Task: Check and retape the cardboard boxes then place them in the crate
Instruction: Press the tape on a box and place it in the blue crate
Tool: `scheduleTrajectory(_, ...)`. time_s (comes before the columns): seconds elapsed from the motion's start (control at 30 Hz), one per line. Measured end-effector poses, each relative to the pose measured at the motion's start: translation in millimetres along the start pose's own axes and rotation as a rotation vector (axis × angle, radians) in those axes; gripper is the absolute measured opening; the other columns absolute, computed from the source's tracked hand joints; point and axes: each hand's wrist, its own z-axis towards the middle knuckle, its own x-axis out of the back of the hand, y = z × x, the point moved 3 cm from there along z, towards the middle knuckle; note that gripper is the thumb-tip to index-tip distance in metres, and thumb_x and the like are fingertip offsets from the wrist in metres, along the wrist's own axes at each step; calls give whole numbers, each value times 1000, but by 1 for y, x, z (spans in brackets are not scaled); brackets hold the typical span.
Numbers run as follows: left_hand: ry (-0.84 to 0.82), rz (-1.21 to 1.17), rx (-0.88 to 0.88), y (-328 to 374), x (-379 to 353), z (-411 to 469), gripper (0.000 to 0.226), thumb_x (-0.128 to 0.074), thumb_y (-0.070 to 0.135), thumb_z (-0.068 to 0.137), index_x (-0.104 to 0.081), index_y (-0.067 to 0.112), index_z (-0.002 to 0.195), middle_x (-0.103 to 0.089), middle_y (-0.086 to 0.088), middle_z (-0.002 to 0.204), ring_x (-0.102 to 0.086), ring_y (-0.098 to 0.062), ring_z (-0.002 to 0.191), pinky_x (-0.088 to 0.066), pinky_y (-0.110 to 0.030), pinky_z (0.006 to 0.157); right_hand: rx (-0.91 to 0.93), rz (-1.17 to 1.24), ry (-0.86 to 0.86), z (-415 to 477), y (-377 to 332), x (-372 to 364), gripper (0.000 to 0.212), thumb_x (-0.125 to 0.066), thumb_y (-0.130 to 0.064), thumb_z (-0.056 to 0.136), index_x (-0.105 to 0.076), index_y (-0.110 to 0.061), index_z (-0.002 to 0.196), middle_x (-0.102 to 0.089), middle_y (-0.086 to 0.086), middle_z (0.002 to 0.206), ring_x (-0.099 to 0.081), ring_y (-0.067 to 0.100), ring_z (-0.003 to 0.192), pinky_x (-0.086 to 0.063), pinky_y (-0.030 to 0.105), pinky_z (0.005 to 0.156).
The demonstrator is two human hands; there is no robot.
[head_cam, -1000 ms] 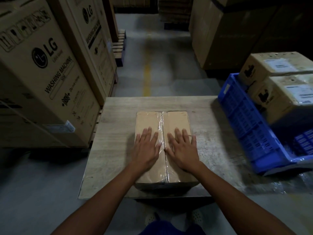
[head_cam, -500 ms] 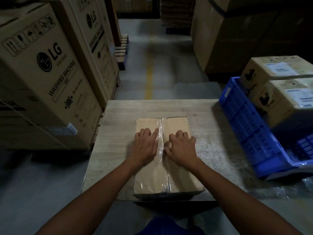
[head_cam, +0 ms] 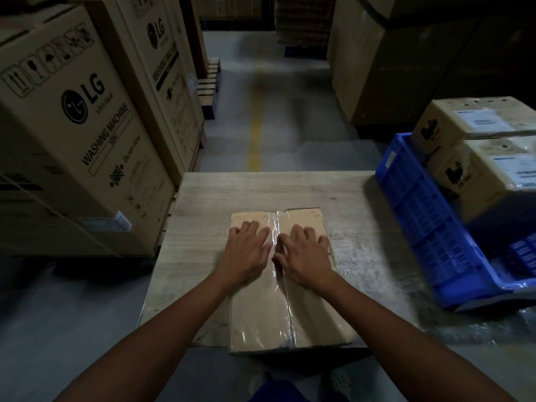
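Moved: both hands crept toward the far end of the cardboard box (head_cam: 261, 314), and the fingers went from flat and spread to partly bent.
Left hand (head_cam: 246, 250): pressed on the left flap beside the seam, gripping nothing.
Right hand (head_cam: 307, 253): pressed on the right flap, fingertips at the seam, gripping nothing.
Box: lay flat at the front edge of the wooden table (head_cam: 261, 190), with clear tape (head_cam: 280, 300) already along its seam.
Done: two labelled boxes (head_cam: 470, 120) sat in the blue crate (head_cam: 420, 227) at right.
Left: this box probably needed only a last rub-down before being lifted into the crate.
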Motion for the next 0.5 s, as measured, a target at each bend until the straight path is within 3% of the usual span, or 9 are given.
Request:
scheduleTrajectory(0.07,24,-2,-1,0,0,1,45,-33,46,99,-51,22,132,-52,-9,131,-47,-27,119,-34,-41,95,-22,-18,57,7,2,10,51,-38,-61,96,-46,-29,134,-45,10,139,-41,32,128,-34,54,100)
scheduleTrajectory(0.1,19,-26,17,-1,-2,2,51,-34,47,100,-45,22,142,-42,-14,145,-40,-32,133,-31,-43,106,-33,-10,54,11,4,10,56,-38,-62,97,-43,-27,140,-42,13,145,-38,33,133,-31,56,104)
scheduleTrajectory(0.13,-2,-59,42,-3,-5,3,60,-33,51,100,-33,23,153,-25,-16,159,-22,-35,147,-20,-46,117,-40,5,33,13,6,7,64,-34,-64,98,-35,-26,150,-32,16,156,-28,35,144,-24,60,111)
scheduleTrajectory(0.2,-79,-99,74,-7,-14,5,71,-26,59,99,-13,25,160,0,-11,168,4,-31,155,0,-49,123,-41,27,-7,15,11,-4,74,-22,-69,99,-17,-26,160,-7,16,168,-5,35,155,-6,64,118)
scheduleTrajectory(0.27,-150,-114,83,-8,-21,8,73,-23,63,98,-11,26,160,-1,-9,168,3,-27,155,1,-49,123,-41,26,-22,17,14,-9,77,-19,-71,98,-16,-26,161,-3,15,168,-2,35,155,-5,64,118)
scheduleTrajectory(0.37,-148,-122,94,-12,-21,10,74,-19,64,96,-13,27,160,-4,-7,169,0,-25,155,0,-48,123,-14,-28,-21,27,18,1,83,-16,-77,88,-30,-28,153,-22,15,162,-21,36,148,-22,63,111)
scheduleTrajectory(0.5,-75,-145,114,-11,-18,8,74,-17,61,93,-29,23,156,-22,-7,165,-15,-26,153,-8,-48,123,-33,102,131,26,34,1,64,-38,-72,87,-52,-30,134,-46,4,145,-41,28,132,-37,52,102)
